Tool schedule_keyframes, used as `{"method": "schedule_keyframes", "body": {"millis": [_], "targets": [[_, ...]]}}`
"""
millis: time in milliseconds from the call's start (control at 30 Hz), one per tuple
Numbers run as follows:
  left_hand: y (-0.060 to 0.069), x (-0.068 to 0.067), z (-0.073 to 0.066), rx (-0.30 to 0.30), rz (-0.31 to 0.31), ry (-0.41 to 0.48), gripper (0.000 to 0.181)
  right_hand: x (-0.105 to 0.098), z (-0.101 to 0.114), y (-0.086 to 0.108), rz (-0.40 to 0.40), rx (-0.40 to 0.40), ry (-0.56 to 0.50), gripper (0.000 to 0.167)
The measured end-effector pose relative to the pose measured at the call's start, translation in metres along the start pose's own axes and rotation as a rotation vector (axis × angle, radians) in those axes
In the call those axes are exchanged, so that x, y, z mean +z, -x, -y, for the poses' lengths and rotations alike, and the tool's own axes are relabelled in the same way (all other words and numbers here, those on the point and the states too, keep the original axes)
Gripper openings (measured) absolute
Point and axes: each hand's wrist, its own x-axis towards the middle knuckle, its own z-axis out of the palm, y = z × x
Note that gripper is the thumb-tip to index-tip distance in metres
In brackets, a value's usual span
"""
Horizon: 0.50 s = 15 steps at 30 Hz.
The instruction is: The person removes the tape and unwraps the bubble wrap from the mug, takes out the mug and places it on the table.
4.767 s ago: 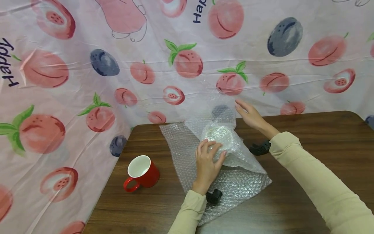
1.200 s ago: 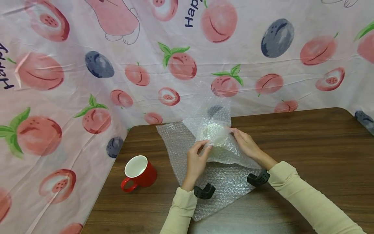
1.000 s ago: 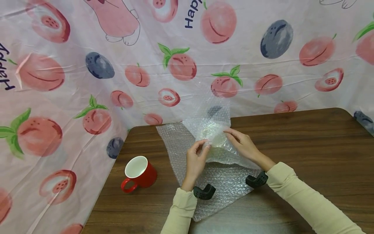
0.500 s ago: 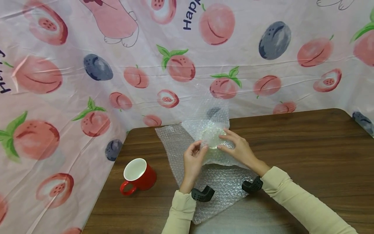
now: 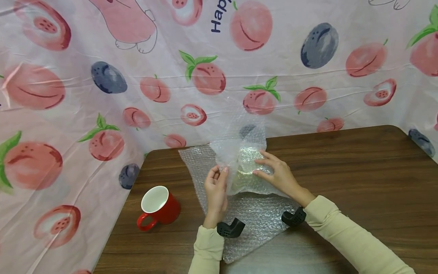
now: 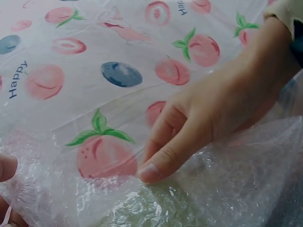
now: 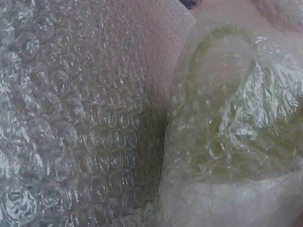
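Observation:
A rounded greenish see-through thing (image 5: 249,161) lies under a layer of bubble wrap (image 5: 254,220) on the table; its exact kind is hidden by the wrap. My left hand (image 5: 216,190) pinches an edge of that wrap between thumb and fingertips, just left of the covered thing. In the left wrist view the same left hand (image 6: 199,123) shows thumb and forefinger meeting on the film. My right hand (image 5: 280,173) rests its spread fingers against the right side of the covered thing. The right wrist view shows the green thing (image 7: 222,118) through the wrap.
A red mug (image 5: 159,208), white inside, stands left of the wrap with its handle to the left. A fruit-print sheet (image 5: 164,49) hangs behind the wooden table (image 5: 342,171). The far end of the wrap leans against that sheet.
From hovering at upper right, my right hand has come down to the covered thing. My left hand now pinches the wrap and has drawn it leftward, laying the green thing plainer to see.

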Motion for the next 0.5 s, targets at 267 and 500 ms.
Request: {"method": "schedule_keyframes", "body": {"millis": [267, 500], "targets": [[-0.003, -0.011, -0.004, -0.008, -0.058, 0.153, 0.008, 0.0, 0.0, 0.0, 0.0, -0.002, -0.004, 0.035], [-0.003, -0.023, -0.003, -0.016, -0.095, 0.201, 0.007, -0.001, 0.003, 0.001, 0.0, -0.003, -0.007, 0.035]]}}
